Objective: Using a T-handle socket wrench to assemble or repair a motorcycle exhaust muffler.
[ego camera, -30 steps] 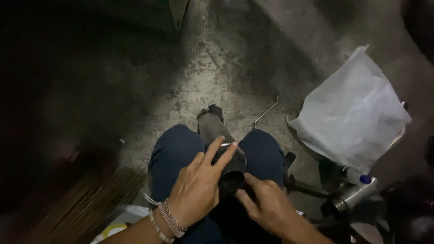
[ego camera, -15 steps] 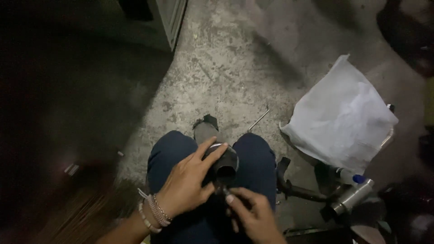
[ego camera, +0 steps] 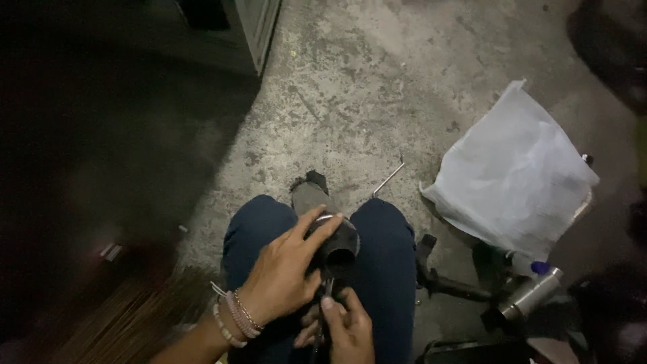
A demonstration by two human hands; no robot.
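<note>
At the bottom centre of the frame, over the person's dark blue trousers (ego camera: 384, 256), both hands work on a dark, short tube-shaped part (ego camera: 335, 244) whose open mouth faces the camera. The left hand (ego camera: 283, 276) wraps over the part from the left, fingers spread and curled round its rim, so it has a firm hold of it. The right hand (ego camera: 345, 330) sits just below, fingers pinched closed on a thin dark tool (ego camera: 327, 291) whose tip points up toward the opening of the part — whether the tip is already inside cannot be told, as the light is poor there.

As a judgement, the work looks to be in its middle: the part is gripped and steadied on the lap and the tool is brought to its mouth, but nothing shows the part finished or set aside.

Around them, on the grey concrete floor (ego camera: 377, 87), a bent metal rod (ego camera: 389, 178) lies just beyond the knees at mid-frame. A white plastic bag (ego camera: 512, 175) is spread at the right, and below it, at the lower right, lie a shiny metal cylinder (ego camera: 532, 300) and a bottle with a blue cap (ego camera: 529, 266) — both untouched. A shoe (ego camera: 311, 192) shows between the knees.
</note>
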